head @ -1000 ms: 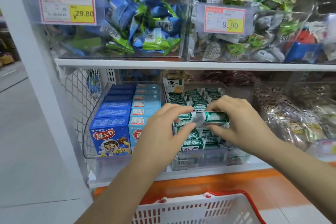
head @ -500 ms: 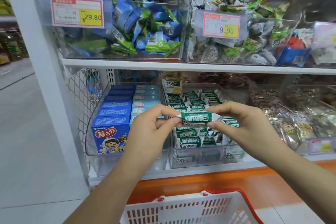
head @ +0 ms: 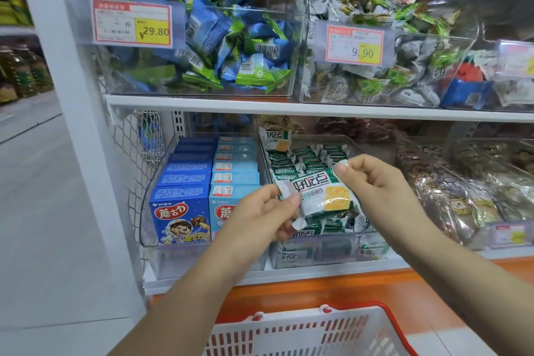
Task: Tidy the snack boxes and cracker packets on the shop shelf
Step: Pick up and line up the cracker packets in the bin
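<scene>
A green-and-white cracker packet (head: 322,195) is held up in front of the lower shelf, its printed face turned toward me. My left hand (head: 260,214) pinches its left sealed edge and my right hand (head: 372,182) pinches its upper right corner. Behind it a clear bin (head: 326,251) holds several rows of the same green packets (head: 306,157), one standing upright at the back. To the left, another clear bin (head: 146,211) holds dark blue snack boxes (head: 180,214) and light blue snack boxes (head: 235,170) in two rows.
The upper shelf (head: 289,108) carries clear bins of blue-green sweets (head: 231,37) and grey-green sweets (head: 390,66) with price tags. Bagged snacks (head: 462,196) fill bins at the right. A white-and-red shopping basket (head: 303,332) is below my arms. An aisle floor lies left.
The packet has been lifted out of the green packets' bin and turned from edge-on to face me. Both hands rose with it, still pinching its ends.
</scene>
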Tool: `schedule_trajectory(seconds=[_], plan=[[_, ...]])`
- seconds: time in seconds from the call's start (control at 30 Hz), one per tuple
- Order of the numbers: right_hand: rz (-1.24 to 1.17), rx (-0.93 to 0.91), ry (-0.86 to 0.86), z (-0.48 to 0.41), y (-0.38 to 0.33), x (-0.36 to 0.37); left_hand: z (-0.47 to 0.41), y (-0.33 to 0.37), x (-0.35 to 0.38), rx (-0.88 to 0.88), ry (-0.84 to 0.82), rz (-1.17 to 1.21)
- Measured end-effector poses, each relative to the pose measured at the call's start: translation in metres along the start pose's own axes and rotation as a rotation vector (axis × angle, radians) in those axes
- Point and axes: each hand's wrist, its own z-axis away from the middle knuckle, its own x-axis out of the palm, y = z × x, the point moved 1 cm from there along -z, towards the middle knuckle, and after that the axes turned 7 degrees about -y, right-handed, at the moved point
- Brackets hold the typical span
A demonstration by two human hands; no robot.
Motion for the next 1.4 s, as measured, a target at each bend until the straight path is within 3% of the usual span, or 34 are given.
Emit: schedule_trajectory(seconds=[0.1,0.27,0.4,0.53,0.63,0.7,0.87,0.93,1.1,1.27,1.4], plan=[[-0.041,0.17,-0.036,-0.002,0.008,0.003,-0.002,-0.003,-0.002,-0.055,0.01,0.111],[-0.688,0.515,-0.093,-0.005,0.018,0.012,-0.003,-0.001,-0.003,-0.188,0.031,0.398],[-0.795,0.636,-0.104,-0.006,0.024,0.015,-0.003,-0.001,-0.006,-0.248,0.073,0.575],[-0.705,0.532,-0.13,-0.004,0.022,0.014,-0.003,-0.002,-0.008,-0.232,0.104,0.486],[-0.329,0.291,-0.133,-0.001,0.016,0.006,-0.006,-0.008,-0.02,-0.147,0.184,0.111],[-0.173,0.178,-0.108,0.001,0.011,0.001,-0.007,-0.007,-0.024,-0.059,0.204,-0.019],[-0.317,0.097,-0.165,0.007,0.005,0.001,-0.003,0.002,-0.014,0.064,0.158,0.103],[-0.244,0.077,-0.145,0.008,0.007,0.0,-0.001,0.004,-0.01,0.087,0.153,0.129],[-0.029,0.022,-0.222,0.011,0.018,0.004,-0.002,-0.003,-0.013,0.129,0.336,-0.127],[-0.076,0.062,-0.195,0.009,0.025,0.006,-0.006,-0.008,-0.016,0.139,0.259,-0.004],[-0.082,0.007,-0.197,0.013,0.019,0.005,-0.005,-0.009,-0.018,0.151,0.248,-0.08]])
